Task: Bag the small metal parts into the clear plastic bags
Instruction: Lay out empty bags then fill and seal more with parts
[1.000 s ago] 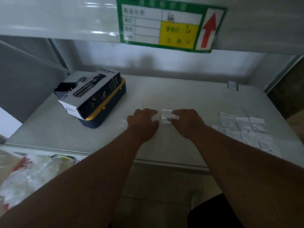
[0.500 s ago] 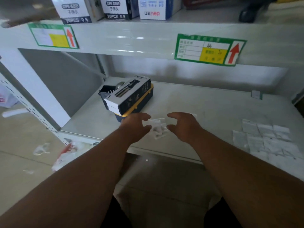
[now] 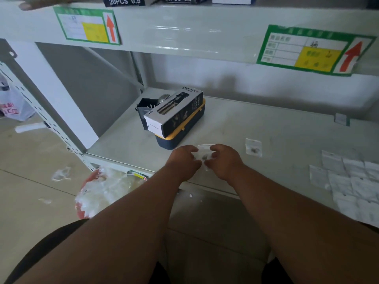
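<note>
A clear plastic bag with a dark small part inside sits pinched between your left hand and right hand, both curled around it above the shelf's front edge. Another filled bag lies just right. More flat bags cover the far right; a spray-bottle box sits behind.

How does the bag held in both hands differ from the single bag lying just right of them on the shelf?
The held bag is crumpled and lifted, pinched between the left hand and right hand; the lone bag lies flat and untouched on the shelf. Both are small, clear and show dark bits inside.
</note>
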